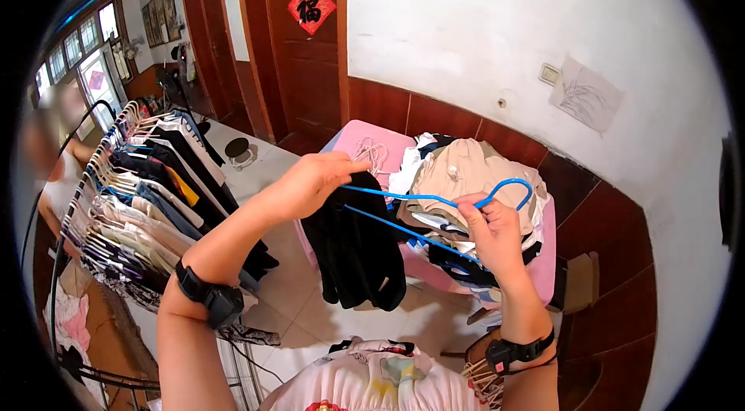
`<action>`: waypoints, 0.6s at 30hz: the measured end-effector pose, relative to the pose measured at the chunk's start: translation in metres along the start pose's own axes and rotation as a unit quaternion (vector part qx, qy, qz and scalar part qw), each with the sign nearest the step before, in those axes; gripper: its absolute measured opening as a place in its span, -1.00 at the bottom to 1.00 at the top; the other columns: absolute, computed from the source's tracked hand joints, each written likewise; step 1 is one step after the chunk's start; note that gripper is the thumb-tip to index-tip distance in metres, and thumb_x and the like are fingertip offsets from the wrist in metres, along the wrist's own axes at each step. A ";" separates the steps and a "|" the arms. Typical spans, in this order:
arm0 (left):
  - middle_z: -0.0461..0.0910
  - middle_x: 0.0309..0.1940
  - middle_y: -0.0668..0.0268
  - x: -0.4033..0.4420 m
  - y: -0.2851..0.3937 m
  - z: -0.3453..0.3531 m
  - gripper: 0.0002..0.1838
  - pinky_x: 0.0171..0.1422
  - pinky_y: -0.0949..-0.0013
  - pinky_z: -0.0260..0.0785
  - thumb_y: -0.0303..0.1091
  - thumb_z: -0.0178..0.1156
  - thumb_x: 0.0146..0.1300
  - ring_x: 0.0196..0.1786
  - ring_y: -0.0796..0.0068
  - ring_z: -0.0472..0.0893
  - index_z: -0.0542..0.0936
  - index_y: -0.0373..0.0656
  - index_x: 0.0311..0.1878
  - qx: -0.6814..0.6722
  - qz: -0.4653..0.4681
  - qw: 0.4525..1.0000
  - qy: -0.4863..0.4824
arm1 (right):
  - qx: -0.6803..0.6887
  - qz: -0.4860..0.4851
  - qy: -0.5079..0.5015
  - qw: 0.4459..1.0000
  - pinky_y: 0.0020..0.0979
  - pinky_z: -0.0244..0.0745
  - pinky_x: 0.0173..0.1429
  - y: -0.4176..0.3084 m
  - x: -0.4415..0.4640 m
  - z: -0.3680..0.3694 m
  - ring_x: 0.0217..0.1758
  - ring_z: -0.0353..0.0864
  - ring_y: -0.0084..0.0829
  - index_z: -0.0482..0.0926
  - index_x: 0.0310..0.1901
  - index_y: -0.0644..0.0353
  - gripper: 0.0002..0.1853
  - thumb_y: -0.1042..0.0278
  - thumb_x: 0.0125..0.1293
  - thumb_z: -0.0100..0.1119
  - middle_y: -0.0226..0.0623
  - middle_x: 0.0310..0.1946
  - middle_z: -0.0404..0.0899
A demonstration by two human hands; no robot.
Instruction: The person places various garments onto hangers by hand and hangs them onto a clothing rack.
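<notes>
My right hand (494, 234) is closed around a blue hanger (423, 197) just below its hook, holding it sideways over the table. At the hanger's far end, my left hand (322, 182) pinches the top of a black garment (361, 256). The garment hangs down from there in dark folds, with a small pale label low on it. Its upper part lies over the end of the hanger; whether it is trousers or a top I cannot tell. Part of the hanger's end is hidden by the left hand and the cloth.
A pink-topped table (365, 138) bears a heap of folded clothes (466, 174) and some white hangers (374, 153). To the left stands a rack packed with hung clothes (155, 201), with a person (66, 186) behind it. A small stool (239, 151) sits on the tiled floor.
</notes>
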State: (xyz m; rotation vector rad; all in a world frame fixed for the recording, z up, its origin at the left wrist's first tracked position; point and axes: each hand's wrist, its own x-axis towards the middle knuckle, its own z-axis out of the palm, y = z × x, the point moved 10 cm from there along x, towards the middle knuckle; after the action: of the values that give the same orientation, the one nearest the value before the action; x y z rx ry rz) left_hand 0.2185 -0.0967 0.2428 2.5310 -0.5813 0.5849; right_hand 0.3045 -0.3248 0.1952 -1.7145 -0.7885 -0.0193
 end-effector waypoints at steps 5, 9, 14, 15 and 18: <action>0.54 -0.35 0.12 0.009 0.026 -0.005 -0.56 -0.15 0.25 0.45 -0.64 0.11 0.13 -0.25 0.10 0.57 0.59 -0.20 0.13 0.120 0.028 0.986 0.110 | -0.027 0.017 0.028 0.999 -0.57 0.27 -0.46 0.026 -0.008 0.002 -0.55 0.38 -0.74 0.67 -0.17 0.23 -0.83 0.33 0.40 0.19 -0.52 -0.61 0.51; 0.56 -0.38 0.26 0.020 0.057 0.015 -0.49 -0.20 0.27 0.46 -0.59 0.16 0.05 -0.27 0.24 0.59 0.58 -0.12 0.16 0.187 0.093 0.973 0.096 | 0.103 0.074 0.030 0.991 -0.62 0.21 -0.48 0.047 -0.012 0.004 -0.56 0.31 -0.76 0.67 -0.14 0.25 -0.82 0.32 0.43 0.17 -0.58 -0.57 0.48; 0.54 -0.37 0.29 0.038 0.060 0.032 -0.52 -0.16 0.24 0.41 -0.43 0.27 0.14 -0.23 0.24 0.50 0.52 -0.23 0.18 0.104 0.106 0.988 0.044 | 0.182 0.057 0.096 0.977 -0.63 0.13 -0.50 0.041 -0.016 -0.015 -0.57 0.24 -0.77 0.65 -0.14 0.26 -0.81 0.31 0.44 0.15 -0.61 -0.55 0.44; 0.54 -0.37 0.29 0.043 0.058 0.030 -0.52 -0.16 0.24 0.41 -0.43 0.27 0.14 -0.23 0.24 0.50 0.52 -0.23 0.18 0.101 0.107 0.988 0.041 | 0.213 0.047 0.110 0.970 -0.63 0.10 -0.50 0.041 -0.017 -0.020 -0.57 0.21 -0.77 0.65 -0.14 0.26 -0.80 0.31 0.45 0.15 -0.62 -0.56 0.42; 0.50 -0.29 0.33 0.057 0.074 0.015 -0.51 -0.04 0.12 0.33 -0.20 0.35 0.11 -0.06 0.16 0.42 0.56 -0.23 0.08 0.032 0.179 0.977 0.110 | 0.181 0.028 0.146 0.972 -0.64 0.07 -0.50 0.033 -0.017 -0.036 -0.57 0.20 -0.78 0.64 -0.13 0.26 -0.80 0.29 0.45 0.15 -0.63 -0.57 0.38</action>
State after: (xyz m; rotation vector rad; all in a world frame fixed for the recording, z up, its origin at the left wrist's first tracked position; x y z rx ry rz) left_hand 0.2336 -0.1803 0.2848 2.3880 -0.9546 1.0123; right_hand 0.3219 -0.3668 0.1714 -1.3475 -0.4898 -0.0835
